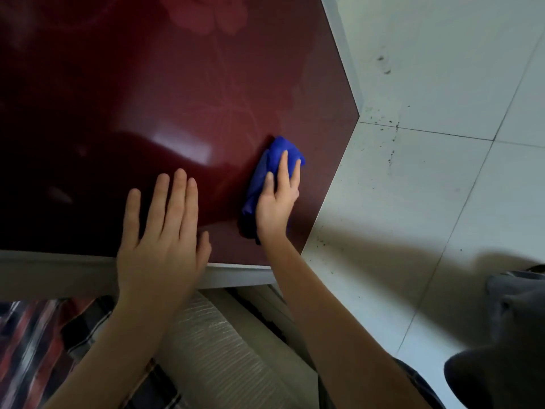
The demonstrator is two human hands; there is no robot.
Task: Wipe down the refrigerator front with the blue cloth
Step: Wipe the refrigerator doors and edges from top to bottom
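Mid-wipe: flat-fingered right hand (275, 202) presses blue cloth (280, 146) onto maroon refrigerator door (177, 93); left hand (160, 249) lies flat beside it (bracing). Next, likely a sweep beyond the fingertips.

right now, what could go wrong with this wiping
1. The left hand lies bare and flat on the glossy red door, so it may leave fingerprints there.
2. The cloth is bunched under the right hand, so little of it likely touches the door. Streaks or missed patches seem possible.
3. If the cloth drops, it could pick up the dark specks on the floor and smear them onto the door.
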